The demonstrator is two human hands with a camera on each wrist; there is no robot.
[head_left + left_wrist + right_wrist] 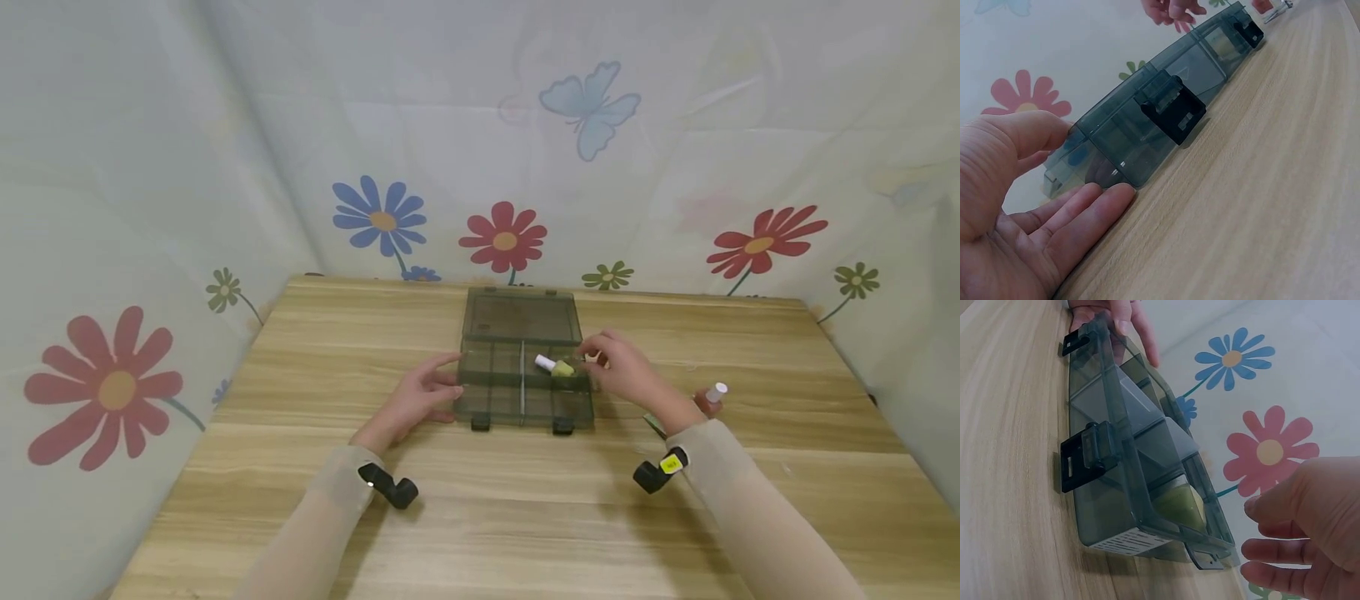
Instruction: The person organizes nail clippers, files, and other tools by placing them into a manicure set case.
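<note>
A smoky-grey plastic compartment box (pixel 491 400) lies on the table with its lid (pixel 521 318) folded back to the far side. In a right-hand compartment lies a small nail polish bottle (pixel 562 368), yellow-green with a white cap. My left hand (pixel 420 396) rests against the box's left side; in the left wrist view its thumb touches the upper rim and the fingers extend along the lower corner. My right hand (pixel 618 367) hovers by the box's right edge. In the right wrist view its fingers are apart from the box and hold nothing.
A second bottle with a white cap (pixel 717 390) and reddish body stands beyond my right wrist. A thin greenish item (pixel 655 425), partly hidden by that wrist, lies nearby; its kind is unclear. Black latches (pixel 562 426) line the box's front. A flowered curtain (pixel 442 150) hangs behind the table.
</note>
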